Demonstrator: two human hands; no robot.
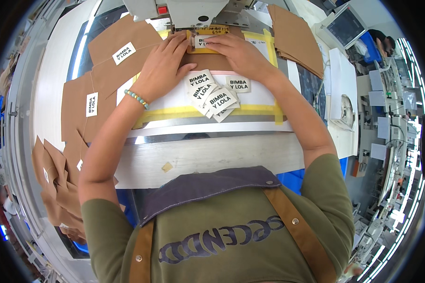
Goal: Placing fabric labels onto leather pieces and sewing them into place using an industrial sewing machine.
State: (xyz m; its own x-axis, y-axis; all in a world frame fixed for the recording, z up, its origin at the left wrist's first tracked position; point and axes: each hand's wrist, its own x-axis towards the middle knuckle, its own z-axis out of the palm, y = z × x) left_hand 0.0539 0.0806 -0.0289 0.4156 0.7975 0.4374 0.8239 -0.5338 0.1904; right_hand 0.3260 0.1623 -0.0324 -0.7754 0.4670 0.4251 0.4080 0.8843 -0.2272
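Observation:
My left hand (158,70) rests with fingers extended on a brown piece (208,61) beneath the sewing machine head (184,9), its fingertips at the left side of a yellow template (217,30). My right hand (243,59) lies with fingers stretched over the template's right part and a white printed label (200,42) framed in it. Below my hands, several loose white labels (219,101) lie in an overlapping pile on a white board (167,101) edged with yellow tape.
Brown pieces with labels (113,42) spread along the left and drape in a heap (56,184) at lower left. A brown stack (295,37) lies at upper right, beside a small screen (340,27). The table's pale front edge (208,160) crosses before my body.

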